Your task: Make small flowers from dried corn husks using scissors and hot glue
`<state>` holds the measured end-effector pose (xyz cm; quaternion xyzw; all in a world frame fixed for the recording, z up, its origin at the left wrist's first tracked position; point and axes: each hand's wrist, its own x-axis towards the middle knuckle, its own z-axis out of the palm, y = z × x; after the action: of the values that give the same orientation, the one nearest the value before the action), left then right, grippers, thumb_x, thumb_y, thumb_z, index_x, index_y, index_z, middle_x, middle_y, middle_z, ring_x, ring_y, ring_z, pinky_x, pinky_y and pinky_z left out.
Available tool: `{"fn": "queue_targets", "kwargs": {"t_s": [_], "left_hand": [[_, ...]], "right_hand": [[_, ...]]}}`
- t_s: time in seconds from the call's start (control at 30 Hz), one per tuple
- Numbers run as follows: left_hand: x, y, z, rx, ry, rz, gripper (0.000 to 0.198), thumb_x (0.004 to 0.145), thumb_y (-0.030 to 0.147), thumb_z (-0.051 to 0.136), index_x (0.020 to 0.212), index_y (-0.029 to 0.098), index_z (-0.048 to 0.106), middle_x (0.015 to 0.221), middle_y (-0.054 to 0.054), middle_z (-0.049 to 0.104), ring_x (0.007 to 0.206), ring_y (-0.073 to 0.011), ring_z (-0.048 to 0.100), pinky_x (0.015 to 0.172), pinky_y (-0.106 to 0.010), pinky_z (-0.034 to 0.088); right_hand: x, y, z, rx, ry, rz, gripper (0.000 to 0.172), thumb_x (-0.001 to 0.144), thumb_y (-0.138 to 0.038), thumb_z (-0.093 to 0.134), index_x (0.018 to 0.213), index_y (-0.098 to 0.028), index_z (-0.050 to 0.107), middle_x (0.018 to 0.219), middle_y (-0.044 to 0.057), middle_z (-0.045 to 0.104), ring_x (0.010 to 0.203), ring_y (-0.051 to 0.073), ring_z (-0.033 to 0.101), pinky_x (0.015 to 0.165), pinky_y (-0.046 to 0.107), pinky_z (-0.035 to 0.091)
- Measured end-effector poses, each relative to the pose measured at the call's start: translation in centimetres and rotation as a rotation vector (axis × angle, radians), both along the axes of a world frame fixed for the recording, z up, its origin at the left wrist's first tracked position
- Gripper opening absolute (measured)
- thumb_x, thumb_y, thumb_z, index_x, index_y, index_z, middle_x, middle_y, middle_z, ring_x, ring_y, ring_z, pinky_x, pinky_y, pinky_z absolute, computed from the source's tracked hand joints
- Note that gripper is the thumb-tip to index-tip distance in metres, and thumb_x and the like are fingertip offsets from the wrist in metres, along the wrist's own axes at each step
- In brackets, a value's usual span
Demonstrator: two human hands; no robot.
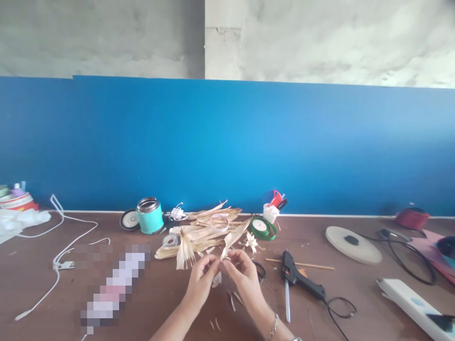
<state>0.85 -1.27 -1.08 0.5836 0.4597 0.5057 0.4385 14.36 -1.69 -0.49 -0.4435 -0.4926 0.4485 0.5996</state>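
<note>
Right now, the dried husk (235,237) rises at one o'clock from the grip, nearer the right hand (245,273) than the left hand (201,279). Both hands pinch its lower end with fingertips nearly together, hiding the exact hold. Its long axis runs seven to one, far end pointing to one. Above the desk (167,284), a husk pile (198,232) lies at eleven, a glue gun (295,274) at three.

Pale straw yellow on the dry husks (235,236). Creamy white on the husk flower (251,243). Bright blue, all plain, on the board (249,151). Brown on the table (167,293). Minty blue-green on the jar (150,221). Green on the ribbon roll (263,234), with white in the middle. Black on the glue gun (302,279). Patchy grey on the wall (124,38).
</note>
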Motion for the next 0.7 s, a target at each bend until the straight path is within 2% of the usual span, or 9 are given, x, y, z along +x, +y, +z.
{"fn": "queue_targets", "kwargs": {"t_s": [0.3,0.5,0.7], "left_hand": [[0.0,-0.2,0.4,0.04,0.042,0.016,0.037,0.077,0.053,0.057,0.073,0.018,0.068,0.074,-0.005,0.064,0.073,-0.0198,0.057,0.069,-0.026,0.045],[0.0,-0.3,0.5,0.065,0.026,-0.008,0.034,0.079,0.049,0.057,0.071,0.018,0.068,0.07,-0.003,0.06,0.068,-0.0176,0.055,0.065,-0.025,0.044],[-0.1,-0.3,0.3,0.054,0.024,-0.015,0.033,0.079,0.047,0.057,0.068,0.017,0.066,0.067,-0.002,0.057,0.066,-0.0158,0.053,0.063,-0.023,0.043]], "right_hand": [[-0.1,-0.6,1.1,-0.065,0.181,0.149,0.031,0.063,-0.041,0.077,0.074,-0.017,0.062,0.066,0.0,0.059,0.058,0.012,0.053,0.057,0.023,0.044],[0.0,-0.9,1.9,-0.105,0.281,0.223,0.026,0.062,-0.035,0.079,0.071,-0.018,0.062,0.066,-0.002,0.058,0.059,0.011,0.051,0.058,0.023,0.043],[0.2,-0.8,1.3,-0.119,0.301,0.248,0.023,0.063,-0.033,0.078,0.069,-0.018,0.062,0.066,-0.001,0.058,0.06,0.012,0.051,0.059,0.024,0.042]]}}
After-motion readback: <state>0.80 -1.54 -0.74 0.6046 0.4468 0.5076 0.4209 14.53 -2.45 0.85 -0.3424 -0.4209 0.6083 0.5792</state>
